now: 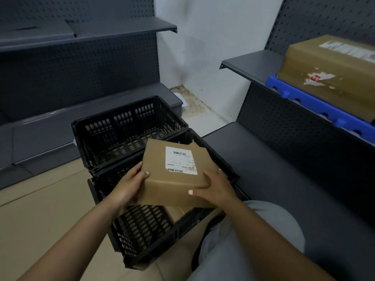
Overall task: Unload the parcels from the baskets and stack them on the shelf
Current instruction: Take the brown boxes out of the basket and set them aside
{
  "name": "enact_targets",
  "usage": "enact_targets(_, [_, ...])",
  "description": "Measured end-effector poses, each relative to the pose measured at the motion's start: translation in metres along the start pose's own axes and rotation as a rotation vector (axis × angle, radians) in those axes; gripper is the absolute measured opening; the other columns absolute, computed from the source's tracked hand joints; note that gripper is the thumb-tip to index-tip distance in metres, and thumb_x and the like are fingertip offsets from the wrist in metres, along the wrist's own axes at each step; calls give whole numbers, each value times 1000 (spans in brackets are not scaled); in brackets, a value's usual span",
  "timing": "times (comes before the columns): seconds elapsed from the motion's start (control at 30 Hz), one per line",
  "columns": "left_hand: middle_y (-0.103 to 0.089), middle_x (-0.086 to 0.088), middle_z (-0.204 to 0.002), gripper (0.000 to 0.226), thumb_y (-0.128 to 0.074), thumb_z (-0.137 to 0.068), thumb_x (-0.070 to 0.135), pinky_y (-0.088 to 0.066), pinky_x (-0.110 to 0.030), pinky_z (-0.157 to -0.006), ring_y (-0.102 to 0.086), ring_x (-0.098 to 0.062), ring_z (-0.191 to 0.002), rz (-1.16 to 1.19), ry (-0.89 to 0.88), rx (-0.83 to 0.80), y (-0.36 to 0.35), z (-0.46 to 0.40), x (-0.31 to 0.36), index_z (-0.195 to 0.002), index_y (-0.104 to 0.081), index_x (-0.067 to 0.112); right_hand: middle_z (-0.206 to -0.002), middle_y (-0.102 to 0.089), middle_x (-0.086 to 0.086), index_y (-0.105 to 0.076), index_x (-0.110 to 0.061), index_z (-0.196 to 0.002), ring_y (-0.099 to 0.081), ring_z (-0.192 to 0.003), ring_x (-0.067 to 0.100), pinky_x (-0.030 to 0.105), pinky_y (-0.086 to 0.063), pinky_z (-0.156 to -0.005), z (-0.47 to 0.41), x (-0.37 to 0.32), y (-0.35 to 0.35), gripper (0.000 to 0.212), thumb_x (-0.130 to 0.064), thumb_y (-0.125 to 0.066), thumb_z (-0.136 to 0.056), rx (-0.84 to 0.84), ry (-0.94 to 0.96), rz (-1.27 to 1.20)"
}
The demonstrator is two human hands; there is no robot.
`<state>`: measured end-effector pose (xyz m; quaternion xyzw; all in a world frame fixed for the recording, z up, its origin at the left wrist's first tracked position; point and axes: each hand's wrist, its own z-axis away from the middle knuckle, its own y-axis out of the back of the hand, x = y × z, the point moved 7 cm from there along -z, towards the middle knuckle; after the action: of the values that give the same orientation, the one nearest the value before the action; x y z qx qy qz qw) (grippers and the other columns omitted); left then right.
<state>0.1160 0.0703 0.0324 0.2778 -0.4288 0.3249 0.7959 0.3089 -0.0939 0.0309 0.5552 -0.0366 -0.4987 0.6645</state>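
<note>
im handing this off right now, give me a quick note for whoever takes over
Left hand and right hand both grip the labelled parcel, held above the near basket.
Another parcel sits in the near basket, partly hidden under the held one.
The far basket looks empty.
One large parcel already lies on a blue tray on the right shelf.
Left to do: shelve the held parcel, then take out the one below it and shelve it too.
</note>
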Motion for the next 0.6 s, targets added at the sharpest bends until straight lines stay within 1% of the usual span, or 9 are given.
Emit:
enact_targets(0.1, [-54,13,-115,44,-47,-97,31,-48,-41,-90,-53,-13,-98,8,-107,24,2,8,30,-137,-41,50,-158,-16,2,-32,-27,-147,-20,-142,23,38,-29,-111,13,-8,22,89,-54,-74,-73,106,24,-115])
enact_targets(0.17, [-53,14,-123,45,-47,-96,34,-45,-49,-99,-52,-15,-109,-25,-191,39,5,17,54,-136,-40,53,-159,-15,-2,-36,-30,-146,-19,-142,21,37,-26,-111,27,-19,46,80,-50,-72,-77,196,76,-129])
enact_targets(0.2, [-54,19,-121,46,-48,-96,34,-43,-50,-101,-51,-14,-113,-28,-240,50,6,24,67,-136,-39,53,-159,-14,-4,-37,-32,-145,-15,-143,20,36,-23,-112,35,-25,59,76,-49,-71,-79,239,108,-122])
enact_targets(0.23, [-56,27,-116,46,-48,-95,34,-42,-50,-103,-52,-12,-114,-24,-296,64,6,31,82,-137,-39,52,-159,-13,-7,-37,-34,-144,-12,-143,18,35,-20,-113,45,-30,75,73,-48,-70,-81,289,142,-114])
enact_targets(0.3, [-55,41,-105,47,-48,-96,31,-41,-48,-104,-52,-2,-111,-28,-432,87,0,52,115,-136,-39,54,-158,-15,-11,-40,-38,-142,-10,-142,15,28,-15,-111,67,-40,110,70,-46,-71,-81,419,212,-98])
enact_targets(0.37, [-52,49,-102,48,-46,-97,29,-41,-44,-105,-50,8,-109,-23,-561,79,-10,73,154,-136,-38,55,-157,-19,-12,-42,-40,-140,-13,-141,14,24,-13,-108,93,-45,150,69,-44,-73,-78,585,271,-73])
enact_targets(0.4, [-50,51,-103,48,-45,-98,28,-40,-43,-105,-48,10,-110,-14,-617,70,-17,83,173,-136,-37,56,-156,-21,-12,-43,-41,-139,-14,-141,14,24,-13,-107,106,-46,169,68,-43,-73,-77,662,288,-65])
enact_targets(0.5, [-49,48,-113,51,-45,-91,37,-38,-45,-107,-48,5,-119,-13,-762,-16,-46,109,228,-135,-34,59,-155,-26,-12,-46,-40,-137,-18,-140,12,26,-15,-108,140,-39,218,66,-39,-74,-77,846,289,-98])
enact_targets(0.6, [-46,52,-111,52,-42,-85,42,-37,-46,-107,-44,1,-125,1,-857,-93,-78,130,266,-132,-36,61,-153,-32,-9,-50,-36,-135,-24,-139,17,27,-18,-109,170,-26,254,62,-37,-74,-78,999,293,-106])
